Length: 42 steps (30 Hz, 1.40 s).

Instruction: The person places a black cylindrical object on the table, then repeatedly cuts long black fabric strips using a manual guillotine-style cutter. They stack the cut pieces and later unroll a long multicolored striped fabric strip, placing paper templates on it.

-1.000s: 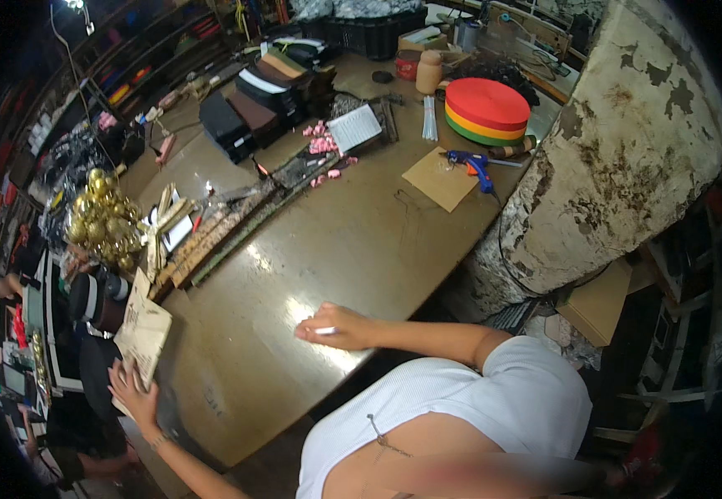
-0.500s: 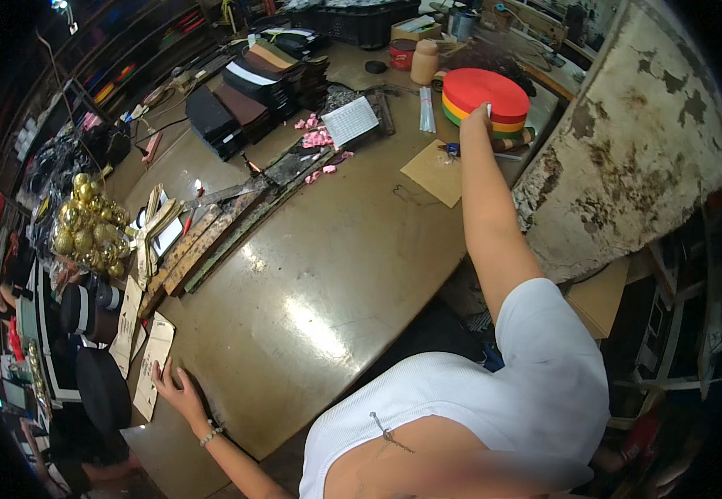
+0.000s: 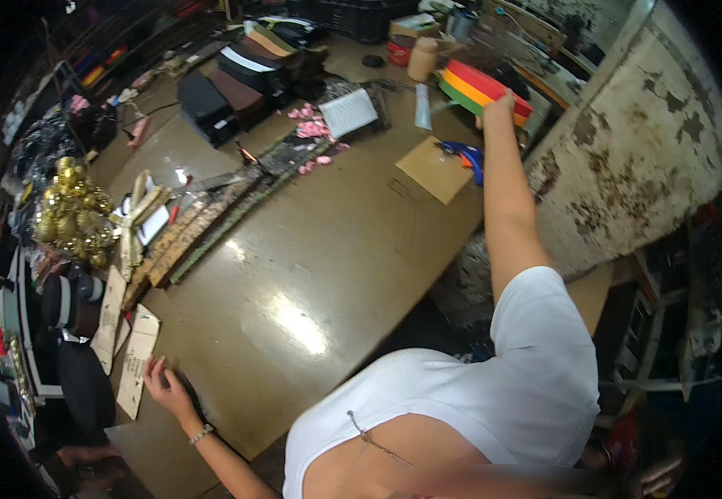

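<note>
My right hand (image 3: 500, 111), at the end of an outstretched arm, is closed on the near side of a wide striped roll of band (image 3: 466, 84) in red, yellow and green. The roll is tilted up at the far right of the table, its striped side facing me. Just below it, a blue tool with an orange part (image 3: 474, 160) lies by a brown sheet (image 3: 432, 173). At the near left edge of the table, my left hand (image 3: 166, 391) has its fingers apart and holds nothing. Its fingertips are beside a long pale card strip (image 3: 138, 358) with markings.
A worn wooden rail (image 3: 199, 226) crosses the tabletop (image 3: 328, 258). Beyond it are dark stacked sheets (image 3: 211, 108), pink scraps (image 3: 311, 126) and a white sheet (image 3: 348, 113). Gold baubles (image 3: 72, 218) lie at the left. A stained pale panel (image 3: 627, 158) stands at the right.
The roll has tipped from lying flat to showing its striped side, with my right hand on it. The blue tool shows more fully. My left hand has barely moved.
</note>
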Each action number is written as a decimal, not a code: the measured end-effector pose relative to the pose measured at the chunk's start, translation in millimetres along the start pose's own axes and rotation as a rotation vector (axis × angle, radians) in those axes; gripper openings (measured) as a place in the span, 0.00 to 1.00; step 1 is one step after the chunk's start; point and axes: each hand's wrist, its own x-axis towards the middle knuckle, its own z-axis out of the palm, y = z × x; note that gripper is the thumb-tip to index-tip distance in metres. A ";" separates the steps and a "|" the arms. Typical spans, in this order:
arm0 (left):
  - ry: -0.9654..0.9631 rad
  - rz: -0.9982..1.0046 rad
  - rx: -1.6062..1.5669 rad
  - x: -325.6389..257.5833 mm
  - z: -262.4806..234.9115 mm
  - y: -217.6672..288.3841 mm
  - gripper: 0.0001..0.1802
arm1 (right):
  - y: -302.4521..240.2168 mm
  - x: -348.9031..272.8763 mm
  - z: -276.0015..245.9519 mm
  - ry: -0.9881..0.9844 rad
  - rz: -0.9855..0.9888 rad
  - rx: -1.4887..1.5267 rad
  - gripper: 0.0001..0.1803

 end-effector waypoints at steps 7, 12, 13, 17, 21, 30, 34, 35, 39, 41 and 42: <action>-0.136 0.259 -0.329 -2.9 30.0 91.5 0.09 | -14.9 -138.0 -121.2 -0.722 0.437 0.203 0.31; -0.607 -0.020 -1.001 -8.4 95.9 210.9 0.43 | 27.1 -210.7 -208.9 -0.999 0.336 0.123 0.42; -0.686 -0.066 -1.116 -11.7 106.7 230.1 0.53 | 29.5 -220.3 -216.5 -0.991 0.266 0.074 0.44; -0.503 -0.056 -1.328 -40.2 128.5 265.5 0.52 | 37.0 -251.2 -221.1 -1.357 0.007 -0.181 0.46; -0.160 -0.158 -1.469 -63.6 109.3 247.4 0.60 | 51.8 -268.1 -192.8 -1.879 -0.128 -0.250 0.41; -0.134 0.162 -0.822 -35.5 72.2 244.1 0.62 | 69.4 -288.1 -171.3 -1.821 -0.322 -0.403 0.42; -0.159 0.289 -1.018 -27.1 89.2 236.6 0.67 | 65.1 -262.2 -167.6 -1.713 -0.432 -0.485 0.44; -0.209 0.187 -1.069 -31.0 96.7 237.5 0.68 | 70.9 -251.3 -166.6 -1.695 -0.437 -0.463 0.44; -0.358 0.088 -0.892 -42.6 110.9 249.9 0.64 | 101.7 -209.9 -176.2 -1.571 -0.164 -0.251 0.39; -0.252 0.254 -0.626 -36.7 106.0 261.2 0.58 | 101.8 -202.7 -180.9 -1.391 0.075 -0.165 0.30; -0.219 0.290 -0.582 -32.4 102.5 268.9 0.56 | 93.5 -204.5 -183.2 -1.443 -0.127 -0.278 0.27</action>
